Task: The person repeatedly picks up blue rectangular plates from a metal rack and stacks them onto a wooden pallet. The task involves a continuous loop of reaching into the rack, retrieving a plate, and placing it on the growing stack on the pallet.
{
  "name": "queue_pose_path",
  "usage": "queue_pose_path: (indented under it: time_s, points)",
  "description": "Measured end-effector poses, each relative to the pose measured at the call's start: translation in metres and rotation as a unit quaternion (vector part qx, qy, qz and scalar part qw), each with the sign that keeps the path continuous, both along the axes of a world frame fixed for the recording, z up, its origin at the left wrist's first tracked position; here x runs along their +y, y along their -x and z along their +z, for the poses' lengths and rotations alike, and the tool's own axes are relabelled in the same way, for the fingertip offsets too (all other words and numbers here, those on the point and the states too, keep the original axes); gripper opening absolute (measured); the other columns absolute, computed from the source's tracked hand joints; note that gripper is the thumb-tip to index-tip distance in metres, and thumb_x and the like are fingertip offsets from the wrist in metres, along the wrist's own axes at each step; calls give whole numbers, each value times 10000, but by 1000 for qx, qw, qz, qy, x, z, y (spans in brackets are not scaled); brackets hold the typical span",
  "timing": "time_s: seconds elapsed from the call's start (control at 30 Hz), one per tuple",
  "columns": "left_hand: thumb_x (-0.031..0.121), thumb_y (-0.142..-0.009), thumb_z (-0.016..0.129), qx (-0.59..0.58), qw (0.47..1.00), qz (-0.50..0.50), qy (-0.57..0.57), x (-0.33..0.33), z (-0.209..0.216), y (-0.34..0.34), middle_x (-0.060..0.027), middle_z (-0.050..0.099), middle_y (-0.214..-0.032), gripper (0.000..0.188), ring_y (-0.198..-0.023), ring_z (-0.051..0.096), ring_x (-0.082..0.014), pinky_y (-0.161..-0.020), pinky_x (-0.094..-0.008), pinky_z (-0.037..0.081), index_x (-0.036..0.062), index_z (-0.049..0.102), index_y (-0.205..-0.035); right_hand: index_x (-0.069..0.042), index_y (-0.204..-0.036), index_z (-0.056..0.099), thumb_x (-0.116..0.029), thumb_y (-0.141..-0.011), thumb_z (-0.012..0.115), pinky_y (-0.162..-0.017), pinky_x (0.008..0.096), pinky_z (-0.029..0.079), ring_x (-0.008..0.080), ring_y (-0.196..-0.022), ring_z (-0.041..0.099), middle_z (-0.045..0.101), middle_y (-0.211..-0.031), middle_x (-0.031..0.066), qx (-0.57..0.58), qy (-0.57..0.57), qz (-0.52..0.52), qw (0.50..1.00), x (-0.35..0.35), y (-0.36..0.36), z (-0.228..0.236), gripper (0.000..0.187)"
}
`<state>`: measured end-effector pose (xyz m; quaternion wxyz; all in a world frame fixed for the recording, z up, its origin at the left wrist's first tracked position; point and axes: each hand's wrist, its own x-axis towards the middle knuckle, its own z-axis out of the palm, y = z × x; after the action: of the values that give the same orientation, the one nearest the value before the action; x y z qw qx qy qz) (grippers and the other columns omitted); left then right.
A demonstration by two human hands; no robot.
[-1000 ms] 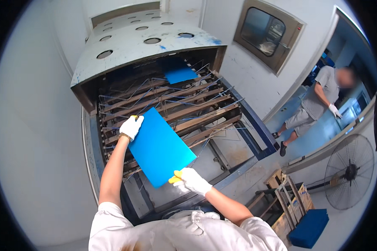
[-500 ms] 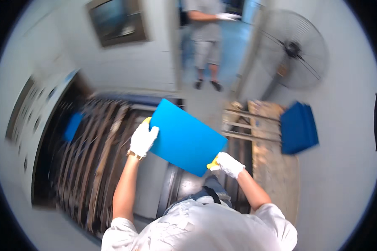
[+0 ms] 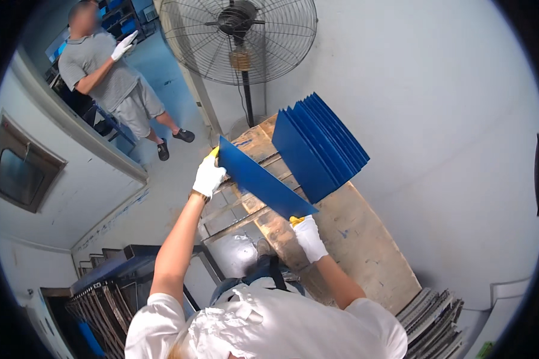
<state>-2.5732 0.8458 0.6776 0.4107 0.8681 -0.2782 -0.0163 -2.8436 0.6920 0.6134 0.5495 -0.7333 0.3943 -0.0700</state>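
Note:
A flat, rectangular blue panel (image 3: 260, 182) is held between my two gloved hands, tilted with one long edge up. My left hand (image 3: 209, 175), in a white glove with yellow fingertips, is closed on its far left end. At the near right end, my right hand (image 3: 308, 236) grips the panel in a matching glove. Just beyond it, a row of similar blue panels (image 3: 320, 146) stands on edge, close together, on a worn wooden table (image 3: 365, 239). The held panel is over the table's left part, apart from the row.
A large stand fan (image 3: 238, 30) rises behind the table. Another person (image 3: 111, 72) in grey stands by the doorway at far left. A slatted rack (image 3: 105, 311) is at lower left, and stacked metal racks (image 3: 431, 326) lie at lower right.
My view and body have turned right, from the slatted rack toward the table. The panel, still in both hands, has come close to the standing row and tilted steeper.

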Motion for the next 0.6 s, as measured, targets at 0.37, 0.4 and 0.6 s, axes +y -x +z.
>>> queue_pose_path:
  time_s: [0.37,0.4,0.6]
  points:
    - [-72,-665,494,393,910,-104,84,-177,-53,-63,-25,523,-751,592,-597,479,-87,-503,-212,389,131,415,-1215,-9,-1104,404,11,-690,523,-693,270,427,209,-803,526,530,-912,119,-35,-11,-126,991,-53,-21,-43,431]
    - [-75,-684,486,401,908,-84,81,-188,-52,-59,21,457,-628,581,-473,401,-49,-411,-191,302,138,407,-1219,-1,-1080,422,-11,-695,527,-679,282,431,221,-789,537,543,-880,128,-20,-16,-122,992,-58,-23,-51,399]
    - [19,-680,507,292,949,-71,92,-167,-127,-93,-63,519,-712,477,-616,480,-171,-550,-272,391,56,441,-1151,24,-919,524,-118,-738,510,-656,340,434,301,-782,563,587,-798,172,68,64,-47,994,-59,-27,3,231]
